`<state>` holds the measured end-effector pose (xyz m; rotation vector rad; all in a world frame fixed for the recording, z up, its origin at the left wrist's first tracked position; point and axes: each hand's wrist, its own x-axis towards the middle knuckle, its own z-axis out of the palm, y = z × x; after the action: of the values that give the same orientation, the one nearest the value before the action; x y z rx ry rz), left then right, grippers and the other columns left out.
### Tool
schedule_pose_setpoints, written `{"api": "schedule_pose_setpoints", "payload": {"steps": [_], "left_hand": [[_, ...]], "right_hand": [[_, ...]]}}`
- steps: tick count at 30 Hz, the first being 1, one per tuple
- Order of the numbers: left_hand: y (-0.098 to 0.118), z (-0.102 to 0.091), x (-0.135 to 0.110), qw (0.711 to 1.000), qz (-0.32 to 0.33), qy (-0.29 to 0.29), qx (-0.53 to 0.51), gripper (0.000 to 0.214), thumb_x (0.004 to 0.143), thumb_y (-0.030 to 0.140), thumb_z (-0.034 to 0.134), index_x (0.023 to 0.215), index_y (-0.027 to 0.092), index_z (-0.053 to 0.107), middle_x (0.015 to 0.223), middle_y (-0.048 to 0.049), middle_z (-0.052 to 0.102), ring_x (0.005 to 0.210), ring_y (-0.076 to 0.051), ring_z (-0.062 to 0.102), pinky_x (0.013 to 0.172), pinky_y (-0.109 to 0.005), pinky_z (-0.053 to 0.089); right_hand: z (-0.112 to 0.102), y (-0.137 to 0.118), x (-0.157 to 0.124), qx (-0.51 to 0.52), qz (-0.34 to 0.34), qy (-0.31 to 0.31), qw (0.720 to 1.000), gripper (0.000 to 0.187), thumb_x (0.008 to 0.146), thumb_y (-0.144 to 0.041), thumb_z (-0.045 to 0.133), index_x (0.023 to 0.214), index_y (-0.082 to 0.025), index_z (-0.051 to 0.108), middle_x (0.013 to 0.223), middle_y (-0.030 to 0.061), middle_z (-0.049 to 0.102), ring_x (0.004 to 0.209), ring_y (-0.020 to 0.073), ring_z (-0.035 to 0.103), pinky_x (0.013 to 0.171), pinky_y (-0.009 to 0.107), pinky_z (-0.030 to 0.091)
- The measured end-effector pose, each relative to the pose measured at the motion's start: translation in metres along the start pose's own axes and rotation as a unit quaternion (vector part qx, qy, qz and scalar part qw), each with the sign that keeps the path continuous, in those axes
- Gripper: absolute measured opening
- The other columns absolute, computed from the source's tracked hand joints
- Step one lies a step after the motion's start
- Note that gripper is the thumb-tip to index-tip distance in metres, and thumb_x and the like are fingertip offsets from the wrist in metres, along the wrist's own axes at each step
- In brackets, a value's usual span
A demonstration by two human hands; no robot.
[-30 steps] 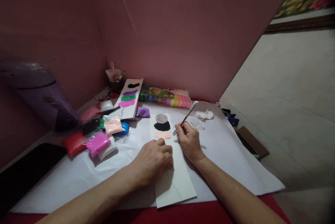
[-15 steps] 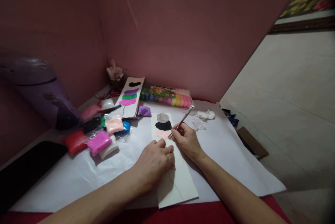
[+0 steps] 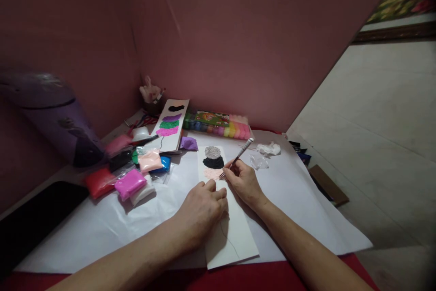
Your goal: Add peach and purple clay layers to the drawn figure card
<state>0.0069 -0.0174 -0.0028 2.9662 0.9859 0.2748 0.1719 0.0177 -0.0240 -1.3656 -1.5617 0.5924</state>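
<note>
My right hand is closed on a small fork with a striped handle, tilted with its tines down. The tines touch the edge of a pale peach clay patch on a long white card. Above that patch on the same card are a black clay patch and a textured grey one. My left hand lies on the card just below the peach patch, its fingers curled in and their tips partly hidden. A thin curved line runs down the card's lower part.
Clay packets in several colours lie at left, by a purple cylinder and a dark flat object. Behind stand another patched card and a clay box. Crumpled white material and clear plastic lie right.
The view has shifted very slightly. Both hands, the fork and the card stay in nearly the same places.
</note>
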Motion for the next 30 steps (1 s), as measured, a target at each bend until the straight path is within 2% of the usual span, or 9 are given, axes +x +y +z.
{"api": "schedule_pose_setpoints", "payload": {"steps": [10, 26, 30], "left_hand": [[-0.001, 0.007, -0.001, 1.0, 0.001, 0.021, 0.0, 0.015, 0.093, 0.019, 0.054, 0.081, 0.019, 0.062, 0.088, -0.001, 0.066, 0.08, -0.019, 0.051, 0.065, -0.034, 0.037], [0.001, 0.0, 0.0, 1.0, -0.001, 0.025, -0.018, 0.017, 0.091, 0.017, 0.056, 0.075, 0.017, 0.062, 0.084, -0.0017, 0.066, 0.076, -0.018, 0.05, 0.062, -0.033, 0.034], [0.001, -0.001, 0.0, 0.999, 0.002, 0.029, -0.02, 0.018, 0.091, 0.016, 0.055, 0.075, 0.017, 0.063, 0.083, -0.0026, 0.067, 0.077, -0.018, 0.051, 0.062, -0.033, 0.034]], "right_hand": [[0.0, 0.006, 0.001, -0.018, 0.004, 0.021, 1.0, 0.009, 0.077, -0.025, 0.055, 0.076, -0.018, 0.06, 0.066, 0.0006, 0.064, 0.06, 0.0151, 0.057, 0.06, 0.027, 0.045], [-0.003, 0.008, 0.004, -0.089, -0.001, 0.077, 0.993, 0.009, 0.075, -0.025, 0.053, 0.073, -0.02, 0.06, 0.063, 0.0011, 0.065, 0.057, 0.0166, 0.057, 0.059, 0.028, 0.043], [-0.003, 0.011, 0.005, -0.077, -0.002, 0.084, 0.993, 0.008, 0.075, -0.024, 0.053, 0.073, -0.02, 0.059, 0.064, 0.0009, 0.065, 0.06, 0.0172, 0.059, 0.061, 0.028, 0.044]]}}
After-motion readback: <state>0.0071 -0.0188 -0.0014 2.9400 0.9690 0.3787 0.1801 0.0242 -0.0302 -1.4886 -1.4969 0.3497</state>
